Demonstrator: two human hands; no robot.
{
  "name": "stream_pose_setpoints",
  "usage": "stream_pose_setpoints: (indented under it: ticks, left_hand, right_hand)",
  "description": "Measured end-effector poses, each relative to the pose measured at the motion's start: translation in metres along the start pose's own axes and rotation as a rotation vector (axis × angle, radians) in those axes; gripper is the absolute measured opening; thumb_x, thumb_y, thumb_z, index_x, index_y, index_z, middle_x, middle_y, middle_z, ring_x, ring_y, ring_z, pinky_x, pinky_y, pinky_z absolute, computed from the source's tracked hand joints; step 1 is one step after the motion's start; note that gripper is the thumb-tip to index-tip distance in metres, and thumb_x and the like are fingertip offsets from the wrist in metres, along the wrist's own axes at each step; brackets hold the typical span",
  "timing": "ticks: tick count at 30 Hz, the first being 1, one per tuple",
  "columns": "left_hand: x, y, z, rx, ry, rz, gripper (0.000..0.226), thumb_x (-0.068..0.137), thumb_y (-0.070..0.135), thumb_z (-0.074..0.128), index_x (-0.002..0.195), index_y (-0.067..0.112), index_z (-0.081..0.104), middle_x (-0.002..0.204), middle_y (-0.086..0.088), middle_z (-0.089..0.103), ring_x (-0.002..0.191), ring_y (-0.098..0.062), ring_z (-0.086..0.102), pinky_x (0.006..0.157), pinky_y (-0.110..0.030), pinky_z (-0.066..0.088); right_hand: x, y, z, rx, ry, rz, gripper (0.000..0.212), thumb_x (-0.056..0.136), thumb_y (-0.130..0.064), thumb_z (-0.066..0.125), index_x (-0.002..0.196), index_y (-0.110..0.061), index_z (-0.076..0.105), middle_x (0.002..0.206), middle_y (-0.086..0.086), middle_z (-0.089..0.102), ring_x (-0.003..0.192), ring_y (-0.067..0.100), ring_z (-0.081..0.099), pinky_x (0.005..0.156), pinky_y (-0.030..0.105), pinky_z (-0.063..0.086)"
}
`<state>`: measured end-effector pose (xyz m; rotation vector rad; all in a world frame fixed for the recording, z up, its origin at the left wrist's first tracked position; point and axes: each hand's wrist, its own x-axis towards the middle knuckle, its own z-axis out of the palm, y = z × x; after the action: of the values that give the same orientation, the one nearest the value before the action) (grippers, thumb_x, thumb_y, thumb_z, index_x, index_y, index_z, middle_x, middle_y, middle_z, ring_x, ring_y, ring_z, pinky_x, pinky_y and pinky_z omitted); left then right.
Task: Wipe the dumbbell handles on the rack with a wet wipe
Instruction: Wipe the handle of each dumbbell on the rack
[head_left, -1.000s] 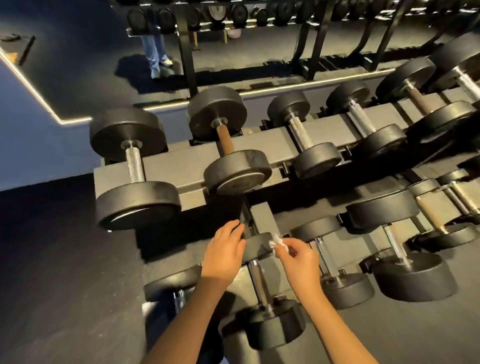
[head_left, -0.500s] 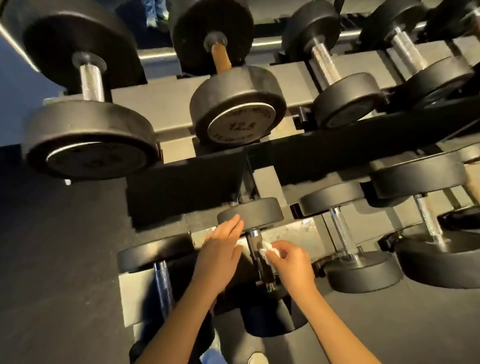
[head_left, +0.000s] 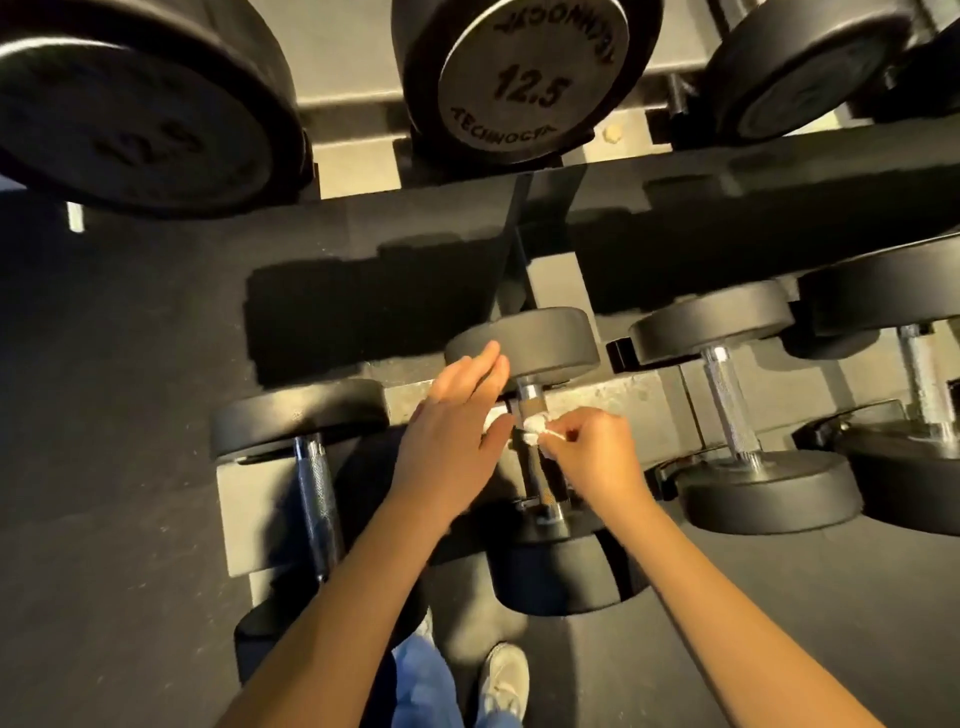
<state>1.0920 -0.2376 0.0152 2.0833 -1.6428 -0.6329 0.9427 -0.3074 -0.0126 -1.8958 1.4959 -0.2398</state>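
Head view: wipe (head_left: 534, 434) between right fingers (head_left: 565, 435)

Dim, warm light from above. The upper shelf (head_left: 353, 62) throws a hard black shadow across the rack (head_left: 639, 395) and floor (head_left: 104, 415); chrome handles (head_left: 727, 395) carry small glints. Wide-angle distortion bows the edges and swells the top plates (head_left: 524, 78). Slightly soft overall.

The middle dumbbell's handle (head_left: 543, 483) is hemmed by its far head (head_left: 540, 338) and near head (head_left: 556, 577). Gaps separate it from the left dumbbell (head_left: 317, 499) and the right dumbbell (head_left: 727, 405). The left hand (head_left: 447, 441) fills the left gap. The right hand (head_left: 597, 457), pinching a wipe (head_left: 535, 435), fills the right. The upper shelf (head_left: 727, 208) overhangs behind.
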Motion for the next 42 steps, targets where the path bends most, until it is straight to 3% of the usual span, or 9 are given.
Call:
stream_pose_setpoints:
  ticks: [4, 8, 10, 18, 23, 26, 32, 37, 42]
  left_hand:
    - [-0.001, 0.001, 0.000, 0.007, 0.005, -0.005, 0.060, 0.099, 0.029, 0.046, 0.151, 0.029, 0.016, 0.159, 0.017, 0.008, 0.146, -0.007, 0.006, 0.113, -0.034, 0.028]
    - [-0.001, -0.003, 0.001, -0.007, -0.002, 0.010, 0.059, 0.100, 0.029, 0.044, 0.152, 0.029, 0.016, 0.159, 0.017, 0.008, 0.146, -0.007, 0.006, 0.113, -0.038, 0.030]
    - [0.000, -0.005, 0.002, -0.029, -0.003, 0.010, 0.058, 0.100, 0.028, 0.044, 0.152, 0.029, 0.017, 0.159, 0.017, 0.009, 0.146, -0.007, 0.006, 0.114, -0.040, 0.030]
    - [0.001, -0.004, 0.006, -0.041, 0.022, 0.004, 0.057, 0.100, 0.027, 0.043, 0.151, 0.028, 0.018, 0.159, 0.015, 0.011, 0.146, -0.008, 0.007, 0.114, -0.041, 0.030]
    - [0.001, -0.008, 0.006, -0.048, 0.027, 0.031, 0.058, 0.099, 0.024, 0.046, 0.151, 0.026, 0.020, 0.159, 0.013, 0.014, 0.146, -0.011, 0.010, 0.115, -0.041, 0.029]
    - [0.002, -0.009, 0.009, -0.045, 0.038, 0.030, 0.058, 0.099, 0.023, 0.047, 0.151, 0.025, 0.021, 0.159, 0.011, 0.015, 0.146, -0.012, 0.011, 0.114, -0.041, 0.029]
    - [0.001, -0.010, 0.011, -0.052, 0.045, 0.030, 0.058, 0.099, 0.024, 0.046, 0.151, 0.025, 0.021, 0.159, 0.013, 0.014, 0.146, -0.011, 0.010, 0.112, -0.044, 0.032]
    - [0.001, -0.009, 0.013, -0.058, 0.048, 0.019, 0.058, 0.100, 0.023, 0.045, 0.152, 0.026, 0.019, 0.159, 0.014, 0.011, 0.146, -0.010, 0.008, 0.114, -0.046, 0.031]
    - [0.002, -0.013, 0.011, -0.044, 0.035, 0.041, 0.057, 0.101, 0.023, 0.043, 0.152, 0.027, 0.017, 0.159, 0.014, 0.011, 0.146, -0.010, 0.008, 0.112, -0.046, 0.033]
  right_hand:
    - [-0.018, 0.007, -0.009, -0.080, -0.150, 0.073, 0.015, 0.079, -0.004, 0.067, 0.064, -0.009, 0.065, 0.070, 0.005, 0.065, 0.070, 0.022, 0.062, 0.065, 0.030, 0.052]
    - [0.006, -0.012, -0.011, 0.049, 0.091, -0.011, 0.010, 0.087, -0.014, 0.066, 0.080, -0.007, 0.070, 0.075, 0.002, 0.066, 0.068, 0.014, 0.057, 0.059, 0.012, 0.040]
    - [0.015, -0.020, -0.006, 0.055, 0.099, -0.015, 0.012, 0.087, -0.015, 0.068, 0.088, -0.005, 0.073, 0.084, 0.004, 0.070, 0.076, 0.015, 0.060, 0.067, 0.018, 0.044]
    - [-0.020, 0.004, -0.010, -0.261, -0.276, 0.158, 0.005, 0.079, -0.006, 0.070, 0.081, -0.010, 0.069, 0.083, 0.006, 0.065, 0.078, 0.020, 0.064, 0.069, 0.028, 0.053]
    - [-0.001, -0.010, -0.009, 0.029, 0.064, -0.005, 0.007, 0.086, -0.010, 0.066, 0.080, -0.007, 0.067, 0.063, -0.004, 0.059, 0.051, -0.002, 0.056, 0.052, 0.010, 0.039]
    - [-0.002, -0.007, 0.006, 0.007, 0.143, -0.043, 0.012, 0.086, -0.013, 0.068, 0.081, -0.003, 0.070, 0.071, 0.003, 0.063, 0.063, 0.013, 0.056, 0.061, 0.024, 0.041]
    - [-0.027, 0.009, -0.011, -0.182, -0.217, 0.099, 0.005, 0.082, -0.008, 0.071, 0.086, -0.008, 0.073, 0.083, 0.007, 0.068, 0.072, 0.018, 0.063, 0.070, 0.026, 0.054]
    - [-0.007, -0.010, -0.001, -0.084, 0.117, -0.262, 0.013, 0.085, -0.003, 0.065, 0.096, -0.001, 0.072, 0.089, 0.011, 0.065, 0.076, 0.017, 0.059, 0.069, 0.024, 0.047]
    - [0.000, -0.012, 0.015, -0.302, 0.128, -0.402, 0.003, 0.078, 0.001, 0.071, 0.081, 0.000, 0.072, 0.083, 0.014, 0.058, 0.076, 0.030, 0.058, 0.063, 0.030, 0.046]
